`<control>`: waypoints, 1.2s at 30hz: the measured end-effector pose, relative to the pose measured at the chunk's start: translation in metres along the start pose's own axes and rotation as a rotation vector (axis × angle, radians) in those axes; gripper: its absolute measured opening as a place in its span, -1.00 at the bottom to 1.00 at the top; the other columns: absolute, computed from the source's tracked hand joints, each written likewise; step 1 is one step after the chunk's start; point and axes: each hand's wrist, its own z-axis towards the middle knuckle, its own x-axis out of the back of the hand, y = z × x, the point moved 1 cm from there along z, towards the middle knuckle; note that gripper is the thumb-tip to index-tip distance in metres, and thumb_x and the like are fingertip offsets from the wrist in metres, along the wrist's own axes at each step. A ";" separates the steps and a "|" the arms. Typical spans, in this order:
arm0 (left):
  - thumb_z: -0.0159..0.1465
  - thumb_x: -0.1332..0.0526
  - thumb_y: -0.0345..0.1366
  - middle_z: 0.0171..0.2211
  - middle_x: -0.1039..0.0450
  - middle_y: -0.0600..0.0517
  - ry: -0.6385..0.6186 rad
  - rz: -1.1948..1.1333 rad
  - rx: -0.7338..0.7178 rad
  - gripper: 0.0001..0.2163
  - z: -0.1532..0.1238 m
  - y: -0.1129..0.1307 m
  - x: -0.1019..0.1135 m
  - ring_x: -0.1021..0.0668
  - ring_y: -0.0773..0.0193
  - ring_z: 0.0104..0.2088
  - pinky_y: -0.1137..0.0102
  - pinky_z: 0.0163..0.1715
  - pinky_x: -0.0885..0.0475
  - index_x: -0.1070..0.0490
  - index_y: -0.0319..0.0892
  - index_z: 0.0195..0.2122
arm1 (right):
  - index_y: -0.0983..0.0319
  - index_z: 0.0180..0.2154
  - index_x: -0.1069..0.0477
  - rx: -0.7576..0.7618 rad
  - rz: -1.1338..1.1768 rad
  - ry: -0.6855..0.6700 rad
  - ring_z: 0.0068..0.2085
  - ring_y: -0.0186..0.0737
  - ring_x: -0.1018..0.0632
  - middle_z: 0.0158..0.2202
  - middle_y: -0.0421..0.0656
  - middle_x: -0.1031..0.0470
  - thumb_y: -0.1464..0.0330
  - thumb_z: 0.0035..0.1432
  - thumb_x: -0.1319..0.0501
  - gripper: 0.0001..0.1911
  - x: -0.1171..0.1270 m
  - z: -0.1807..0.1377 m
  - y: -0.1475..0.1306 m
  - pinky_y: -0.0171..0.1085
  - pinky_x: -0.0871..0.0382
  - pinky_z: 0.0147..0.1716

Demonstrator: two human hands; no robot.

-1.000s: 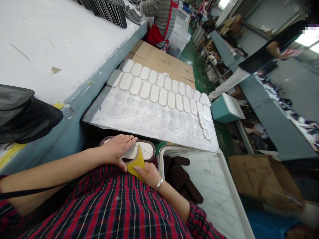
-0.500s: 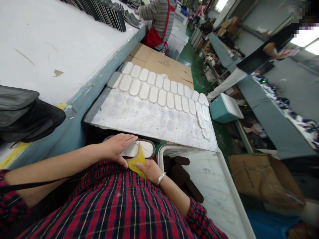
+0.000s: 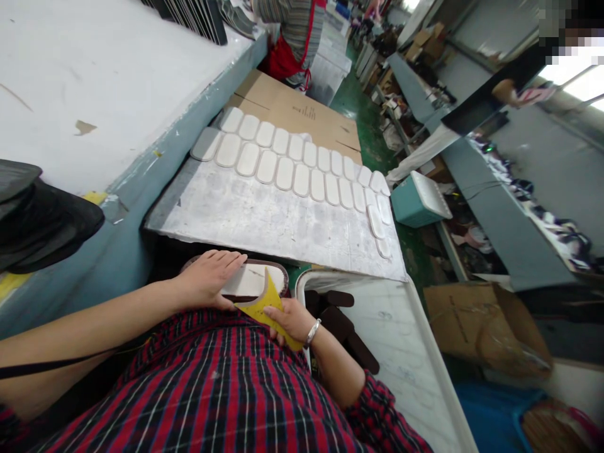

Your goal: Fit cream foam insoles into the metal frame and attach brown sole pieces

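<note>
My left hand (image 3: 210, 277) lies flat, fingers stretched out, on a white oval piece (image 3: 248, 281) with a dark brown rim, close against my body. The hand covers the left part of that piece. In my right hand (image 3: 293, 319) is a yellow scraper (image 3: 267, 303) with a curved-in edge, its upper tip over the white face of the oval piece. The scraper's other tip is near my left thumb; whether they touch I cannot tell. Beyond my hands, rows of white oval pieces (image 3: 284, 173) lie on a grey board (image 3: 226, 211).
To the right, a white bin (image 3: 415, 340) holds dark brown oval pieces (image 3: 336, 327). A blue-edged table (image 3: 127, 170) with black pieces (image 3: 42, 220) stands left. A cardboard box (image 3: 472, 321) and teal bin (image 3: 418, 201) are farther right. Two people stand farther off.
My right hand and the scraper have moved a little right and down, away from my left hand. My left hand still rests on the oval piece. The view has shifted slightly.
</note>
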 end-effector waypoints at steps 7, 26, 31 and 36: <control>-0.12 -0.27 -0.01 0.17 -0.15 -0.24 -0.027 0.031 0.025 -0.11 0.000 0.004 0.007 -0.24 -0.05 0.13 0.19 0.09 -0.05 -0.01 -0.27 0.21 | 0.26 -0.40 -0.26 -0.038 0.024 0.014 -0.72 -0.38 -0.37 -0.65 -0.27 -0.39 0.19 0.22 -0.06 -0.73 0.002 0.001 -0.006 -0.44 -0.23 -0.76; -0.29 -0.26 0.25 0.20 -0.06 -0.29 -0.007 0.000 -0.033 0.13 0.011 0.021 0.001 -0.16 -0.12 0.16 0.15 0.14 0.06 0.07 -0.31 0.23 | 0.27 -0.38 -0.35 -0.006 -0.104 0.043 -0.69 -0.40 -0.34 -0.67 -0.28 -0.33 0.20 0.23 -0.06 -0.72 -0.009 0.008 -0.004 -0.44 -0.18 -0.71; -0.27 -0.25 0.27 0.19 -0.07 -0.30 -0.028 -0.016 -0.040 0.11 0.014 0.017 0.003 -0.17 -0.11 0.16 0.15 0.13 0.04 0.04 -0.33 0.22 | 0.29 -0.42 -0.33 -0.066 -0.042 -0.020 -0.71 -0.39 -0.34 -0.67 -0.26 -0.35 0.22 0.23 -0.07 -0.71 -0.003 0.010 -0.017 -0.42 -0.20 -0.71; -0.20 -0.23 0.25 0.22 -0.03 -0.27 -0.067 -0.035 -0.053 0.07 0.012 0.016 0.008 -0.13 -0.07 0.19 0.16 0.15 0.05 0.07 -0.29 0.24 | 0.28 -0.40 -0.31 -0.035 -0.013 -0.010 -0.72 -0.42 -0.34 -0.67 -0.29 -0.35 0.23 0.23 -0.07 -0.74 -0.003 0.003 -0.016 -0.45 -0.18 -0.73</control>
